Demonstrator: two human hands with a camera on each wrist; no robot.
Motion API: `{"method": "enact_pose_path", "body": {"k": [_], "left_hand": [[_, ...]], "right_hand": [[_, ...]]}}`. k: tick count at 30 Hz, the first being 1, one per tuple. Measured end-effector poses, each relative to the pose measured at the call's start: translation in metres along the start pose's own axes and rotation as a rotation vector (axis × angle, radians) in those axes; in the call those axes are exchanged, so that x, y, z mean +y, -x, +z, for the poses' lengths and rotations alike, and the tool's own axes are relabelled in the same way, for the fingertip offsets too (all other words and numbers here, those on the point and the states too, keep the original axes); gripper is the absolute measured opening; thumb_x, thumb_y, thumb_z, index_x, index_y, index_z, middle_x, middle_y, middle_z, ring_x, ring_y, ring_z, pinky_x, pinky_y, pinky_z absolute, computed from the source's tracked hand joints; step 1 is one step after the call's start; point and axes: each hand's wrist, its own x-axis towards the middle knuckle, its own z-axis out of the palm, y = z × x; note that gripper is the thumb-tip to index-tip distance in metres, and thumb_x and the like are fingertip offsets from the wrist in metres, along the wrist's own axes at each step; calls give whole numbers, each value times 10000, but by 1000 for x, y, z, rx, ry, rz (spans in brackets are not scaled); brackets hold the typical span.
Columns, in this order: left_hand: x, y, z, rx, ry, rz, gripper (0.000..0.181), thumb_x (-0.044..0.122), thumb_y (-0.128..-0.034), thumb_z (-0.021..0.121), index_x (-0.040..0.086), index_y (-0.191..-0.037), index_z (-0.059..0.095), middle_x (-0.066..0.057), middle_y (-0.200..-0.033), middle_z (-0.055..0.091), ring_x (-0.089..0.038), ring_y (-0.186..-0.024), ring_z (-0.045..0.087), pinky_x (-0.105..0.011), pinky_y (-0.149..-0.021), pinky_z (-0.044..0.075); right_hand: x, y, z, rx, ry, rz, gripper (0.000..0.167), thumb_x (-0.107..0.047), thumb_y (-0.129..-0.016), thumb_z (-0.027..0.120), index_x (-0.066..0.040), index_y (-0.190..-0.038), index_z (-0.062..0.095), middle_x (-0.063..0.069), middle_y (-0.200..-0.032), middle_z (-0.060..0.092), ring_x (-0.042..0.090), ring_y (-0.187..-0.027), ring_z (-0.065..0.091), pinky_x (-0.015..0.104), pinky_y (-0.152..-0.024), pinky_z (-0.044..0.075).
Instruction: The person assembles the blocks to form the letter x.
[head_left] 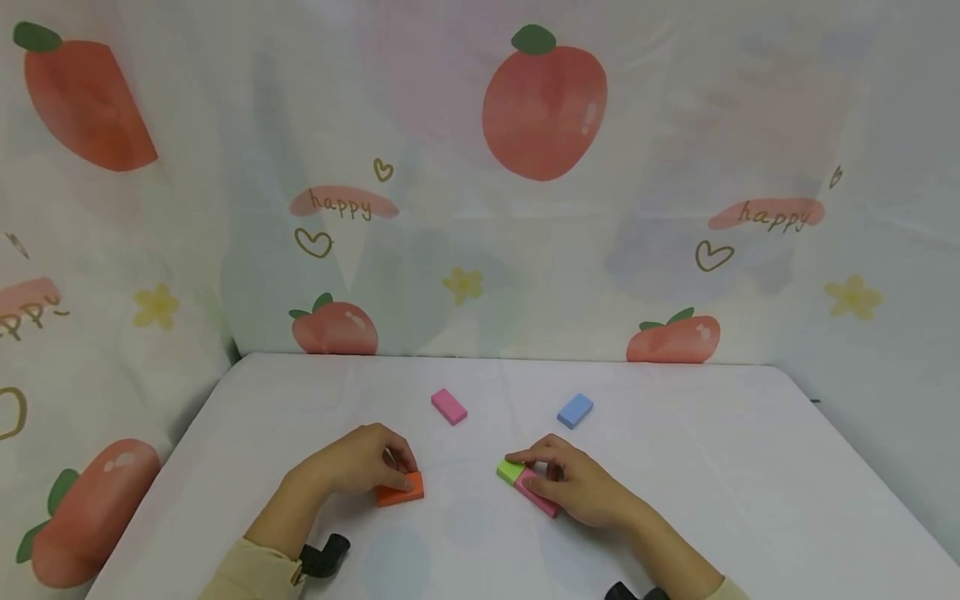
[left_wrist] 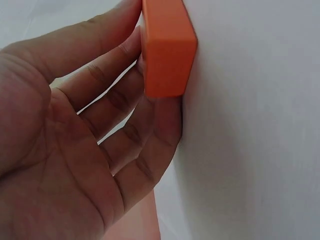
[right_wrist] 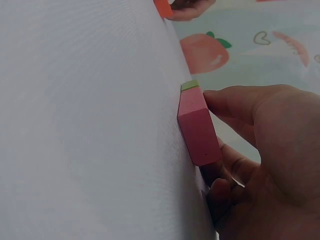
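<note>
An orange block [head_left: 401, 493] lies on the white table, its top partly covered by my left hand [head_left: 360, 460]. The left wrist view shows the thumb against one face of the orange block [left_wrist: 170, 65] and curled fingers around its other side. My right hand [head_left: 588, 487] holds a pink block [head_left: 542, 497], with the thumb on its top. Against the far end of that block sits a lime green block [head_left: 510, 472], which the index finger touches. In the right wrist view the pink block [right_wrist: 200, 135] hides most of the green one.
Farther back on the table [head_left: 675, 450] lie a second pink block [head_left: 449, 407] and a blue block [head_left: 575, 411], apart from each other. A printed cloth [head_left: 420, 108] hangs behind the table and along its left side.
</note>
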Motion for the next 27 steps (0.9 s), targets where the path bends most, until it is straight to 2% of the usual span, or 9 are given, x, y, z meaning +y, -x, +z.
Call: {"method": "enact_pose_path", "body": {"k": [10, 27], "left_hand": [[0, 1, -4, 4, -17, 12, 123, 162, -831, 860, 208, -916, 784, 62, -909, 691, -127, -883, 612, -321, -778, 497], [1, -3, 3, 10, 21, 21, 92, 178, -843, 851, 224, -907, 803, 41, -860, 680, -143, -852, 593, -305, -728, 474]], "right_hand": [[-1, -1, 0, 0, 9, 5, 322, -285, -1008, 679, -350, -1323, 694, -50, -1138, 600, 109, -868, 521, 224, -726, 440], [0, 1, 0, 0, 9, 2, 318, -307, -1007, 681, -336, -1324, 695, -51, -1147, 603, 98, -852, 522, 220, -730, 441]]}}
